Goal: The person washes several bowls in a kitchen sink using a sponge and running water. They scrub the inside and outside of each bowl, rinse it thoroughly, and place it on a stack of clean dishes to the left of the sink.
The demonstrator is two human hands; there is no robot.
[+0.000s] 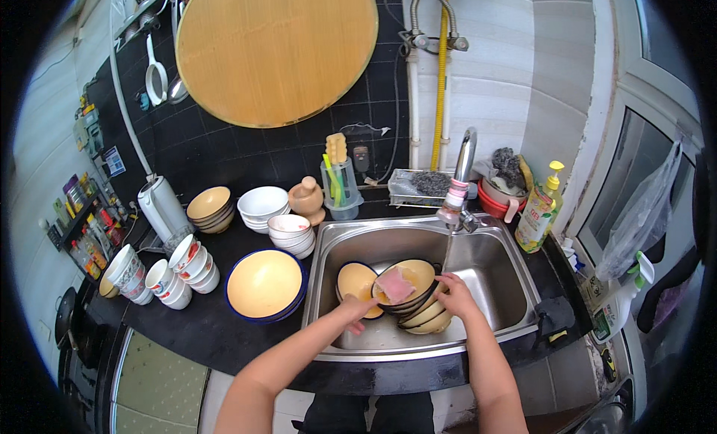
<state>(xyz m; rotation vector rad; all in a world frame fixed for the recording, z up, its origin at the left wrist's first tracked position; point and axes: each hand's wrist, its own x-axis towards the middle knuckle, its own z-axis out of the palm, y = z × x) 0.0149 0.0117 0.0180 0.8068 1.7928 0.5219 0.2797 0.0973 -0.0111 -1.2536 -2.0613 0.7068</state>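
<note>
Head view: flat pink pad point(396, 284) inside dark-rimmed round cream bowl point(420, 270), stacked in stainless-steel sink point(489, 293).
Right hand point(456, 295) grips the rim, fingers curled; left hand point(357, 312) half-open, its hold unclear.

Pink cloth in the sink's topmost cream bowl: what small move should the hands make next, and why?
Probably, the left hand should pick up the pink cloth: it lies inside the topmost cream bowl, close to that hand, while the right hand is at the bowl's right side, well placed to steady it.
</note>
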